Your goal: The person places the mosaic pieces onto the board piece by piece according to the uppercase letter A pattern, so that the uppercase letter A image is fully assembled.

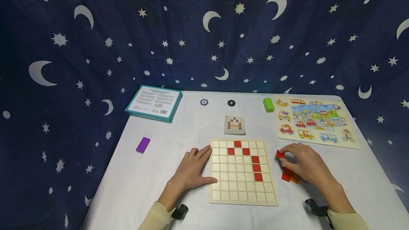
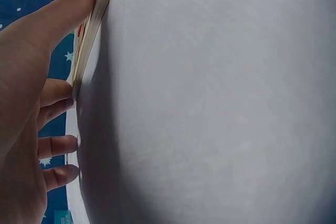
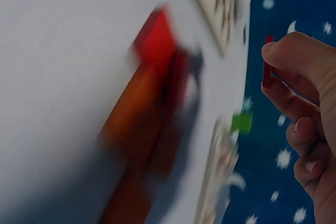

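Note:
A wooden grid board [image 1: 236, 186] lies flat on the white table, with several red square tiles set in its cells in a bent line down the right half. My left hand [image 1: 192, 169] rests at the board's left edge, thumb on its rim and fingers spread straight beside it. Between thumb and index finger my right hand [image 1: 306, 162] pinches a red tile [image 3: 268, 61], right of the board. Below that hand sits a small pile of red tiles [image 1: 285, 176] and orange tiles [image 1: 294, 178], partly hidden by it. Behind the board lies a small pattern card [image 1: 234, 130] printed with a grid.
A teal box [image 1: 153, 103] lies at the back left, a purple block [image 1: 142, 145] in front of it. Two poker chips, one grey [image 1: 204, 102] and one black [image 1: 231, 103], lie at the back. A green block [image 1: 268, 105] stands beside a vehicle puzzle board [image 1: 319, 144] at right.

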Demonstrator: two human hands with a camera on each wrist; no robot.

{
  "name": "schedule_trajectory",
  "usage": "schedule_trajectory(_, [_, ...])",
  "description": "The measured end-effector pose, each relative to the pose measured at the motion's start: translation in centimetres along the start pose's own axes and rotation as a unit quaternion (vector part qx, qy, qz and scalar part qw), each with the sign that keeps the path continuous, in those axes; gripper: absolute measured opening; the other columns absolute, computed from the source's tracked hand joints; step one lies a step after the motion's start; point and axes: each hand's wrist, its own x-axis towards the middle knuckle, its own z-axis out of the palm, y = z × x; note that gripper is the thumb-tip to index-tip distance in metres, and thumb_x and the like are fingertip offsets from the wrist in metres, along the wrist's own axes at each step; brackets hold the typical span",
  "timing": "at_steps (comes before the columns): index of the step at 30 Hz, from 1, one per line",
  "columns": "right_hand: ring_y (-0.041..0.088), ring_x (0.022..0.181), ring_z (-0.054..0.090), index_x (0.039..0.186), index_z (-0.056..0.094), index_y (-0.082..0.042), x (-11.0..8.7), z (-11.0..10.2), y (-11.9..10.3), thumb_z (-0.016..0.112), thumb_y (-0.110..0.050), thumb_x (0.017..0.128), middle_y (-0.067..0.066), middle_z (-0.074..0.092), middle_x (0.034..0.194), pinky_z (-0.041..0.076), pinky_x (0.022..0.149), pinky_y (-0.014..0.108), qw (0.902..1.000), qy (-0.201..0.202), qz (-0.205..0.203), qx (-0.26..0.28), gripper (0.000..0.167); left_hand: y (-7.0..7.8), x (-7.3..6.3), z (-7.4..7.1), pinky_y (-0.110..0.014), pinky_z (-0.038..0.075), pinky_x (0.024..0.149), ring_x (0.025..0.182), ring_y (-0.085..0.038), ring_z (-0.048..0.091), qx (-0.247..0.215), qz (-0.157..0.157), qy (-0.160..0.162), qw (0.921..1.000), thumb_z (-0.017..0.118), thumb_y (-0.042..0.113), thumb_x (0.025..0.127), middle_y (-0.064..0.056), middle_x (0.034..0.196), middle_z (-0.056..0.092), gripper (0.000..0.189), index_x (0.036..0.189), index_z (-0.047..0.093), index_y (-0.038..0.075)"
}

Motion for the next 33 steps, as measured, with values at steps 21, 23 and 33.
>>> schedule_trajectory(21, [0.014,0.097,0.070,0.104,0.082,-0.019,6.7,5.7,-10.9,0.088,-0.025,0.084,-0.006,0.079,0.104,0.057,0.092,0.040,0.9828,-0.023,-0.178,0.042,0.022,0.0,0.1,0.0,-0.038,0.043,0.094,0.125,-0.022,0.051,0.003,-0.002,-0.004,1.0000,0.073,0.082,0.079,0.003,0.172,0.041,0.114,0.168,0.037,0.021])
schedule_trajectory(23, [0.013,0.100,0.070,0.103,0.081,-0.020,7.0,6.3,-11.6,0.087,-0.024,0.085,-0.006,0.079,0.104,0.057,0.094,0.040,0.9796,-0.031,-0.194,0.043,0.020,-0.1,0.1,0.0,-0.038,0.043,0.095,0.126,-0.021,0.051,0.002,-0.003,-0.009,1.0000,0.072,0.083,0.080,0.004,0.173,0.040,0.114,0.168,0.035,0.021])
schedule_trajectory(33, [0.011,0.092,0.068,0.101,0.081,-0.020,7.5,8.4,-12.9,0.084,-0.021,0.087,-0.007,0.077,0.100,0.055,0.089,0.036,0.9726,-0.045,-0.225,0.039,0.015,-0.1,0.0,0.0,-0.038,0.042,0.095,0.124,-0.021,0.049,0.002,-0.003,-0.013,0.9999,0.072,0.083,0.080,0.004,0.173,0.039,0.114,0.169,0.035,0.021])
